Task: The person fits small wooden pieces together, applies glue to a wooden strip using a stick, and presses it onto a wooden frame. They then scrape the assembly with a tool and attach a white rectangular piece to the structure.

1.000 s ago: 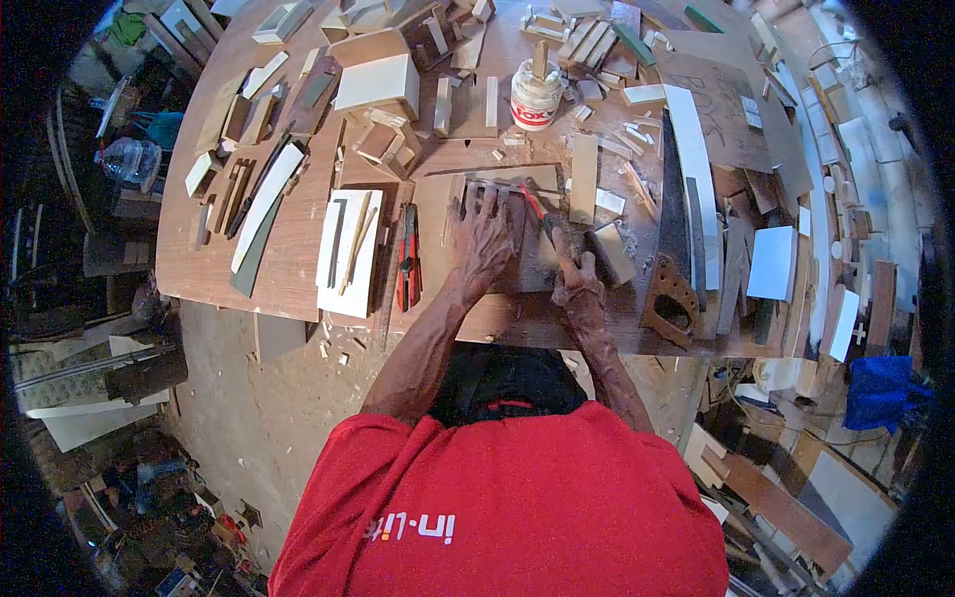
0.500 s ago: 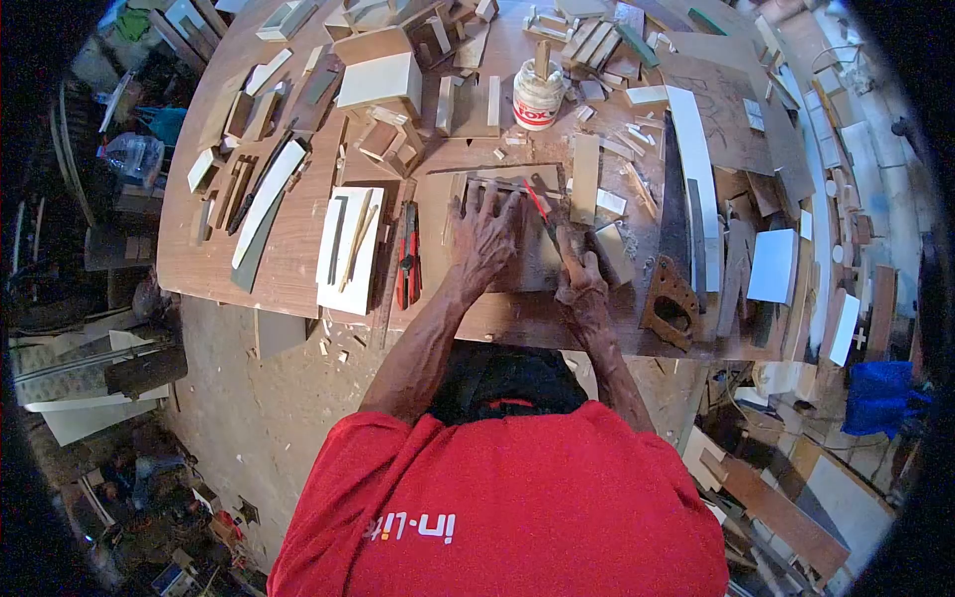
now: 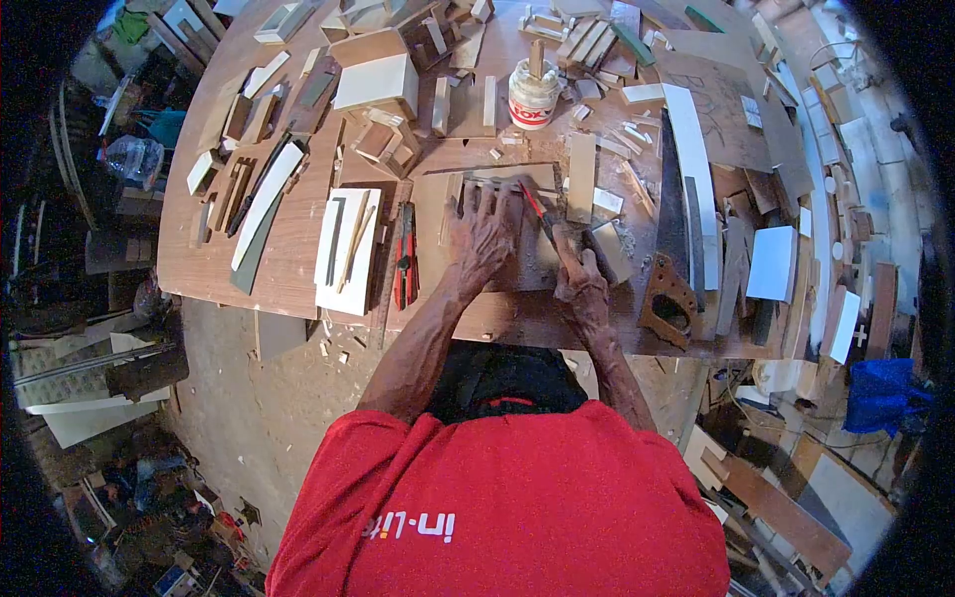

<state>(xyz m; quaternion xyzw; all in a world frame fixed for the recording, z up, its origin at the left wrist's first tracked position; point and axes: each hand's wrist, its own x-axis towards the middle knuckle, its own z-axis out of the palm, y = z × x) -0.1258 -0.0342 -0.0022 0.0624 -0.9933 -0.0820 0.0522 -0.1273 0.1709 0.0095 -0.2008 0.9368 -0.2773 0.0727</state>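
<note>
On the bench (image 3: 288, 249), a board (image 3: 438, 214) carries a small slatted piece (image 3: 497, 186); the left hand (image 3: 480, 234) presses it with fingers spread; the right hand (image 3: 575, 271) is clamped on a red tool (image 3: 538, 214); a slip of the tip could reach the nearby left fingers.
</note>
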